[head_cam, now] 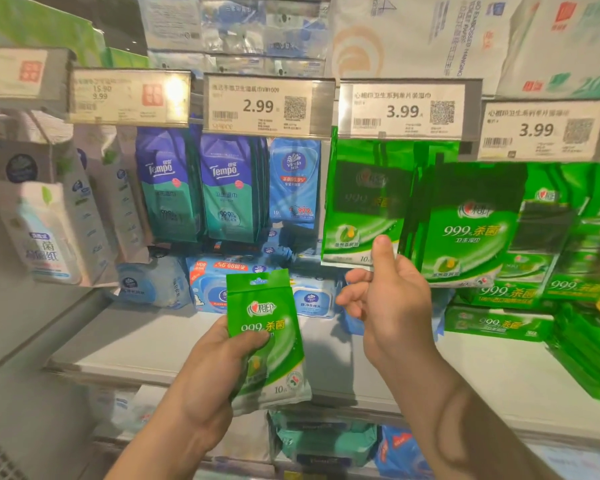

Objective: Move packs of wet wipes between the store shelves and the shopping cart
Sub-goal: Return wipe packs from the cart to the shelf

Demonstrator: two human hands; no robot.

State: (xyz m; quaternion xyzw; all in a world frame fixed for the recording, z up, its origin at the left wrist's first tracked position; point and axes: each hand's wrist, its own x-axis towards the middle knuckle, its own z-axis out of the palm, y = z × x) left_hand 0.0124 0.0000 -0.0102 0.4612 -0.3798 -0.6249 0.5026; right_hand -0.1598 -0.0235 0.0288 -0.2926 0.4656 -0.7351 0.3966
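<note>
I see the shelf (174, 344) running across the view, with price tags (269, 105) along the rail above it and hanging packs below them: blue Tempo packs (231, 192) at the middle, green packs (465, 233) to the right. My right hand (392, 299) reaches up to the leftmost hanging green pack (357, 209); the thumb presses on its lower edge and the other fingers curl below it, pinching that edge. My left hand (222, 362) holds a small green wipes pack (267, 337) upright in front of the shelf, thumb across its face, fingers behind it.
</note>
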